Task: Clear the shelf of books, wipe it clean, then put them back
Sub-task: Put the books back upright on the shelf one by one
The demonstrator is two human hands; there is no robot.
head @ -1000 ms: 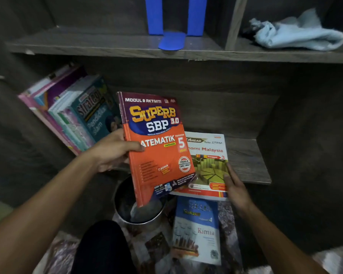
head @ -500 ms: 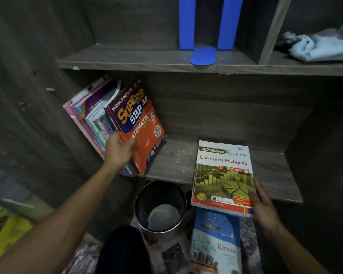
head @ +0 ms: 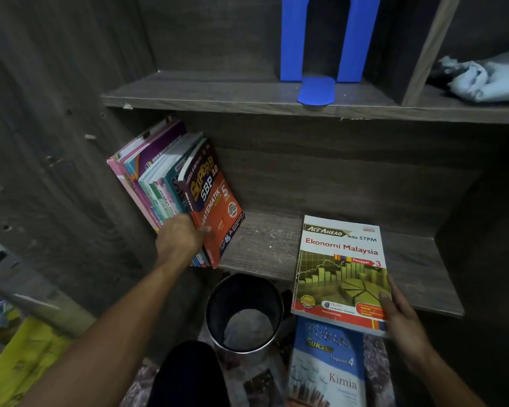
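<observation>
We see the left arm stretched forward and slightly left, its left hand (head: pixel 180 239) gripping the lower corner of the orange Matematik workbook (head: pixel 218 207), thumb laid across the cover and the other fingers hidden behind the book. That workbook stands tilted on the lower shelf (head: pixel 265 245), leaning leftward against a row of leaning books (head: pixel 153 177) that rests in turn on the cabinet's left wall. The right arm reaches in from the lower right, and the right hand (head: pixel 403 315) pinches the near right corner of the Ekonomi Malaysia textbook (head: pixel 340 271), thumb on top of the cover and fingers underneath. This textbook lies face up over the right part of the lower shelf, its near edge jutting past the shelf's front; we cannot tell whether it touches the board. Between the two books the dark wood-grain board shows pale specks. On the upper shelf (head: pixel 218 95) stands a blue bookend (head: pixel 316 89), its tongue reaching the front edge, and beyond a vertical divider lies a crumpled pale blue cloth (head: pixel 485 80). Below the lower shelf, on a patterned floor covering, a round metal bin (head: pixel 244 315) stands open, with a blue Kimia book (head: pixel 326 365) lying flat just beside it on the right. A dark-clad knee (head: pixel 188 374) shows at the bottom, and something yellow (head: pixel 27 348) sits at the far left.
</observation>
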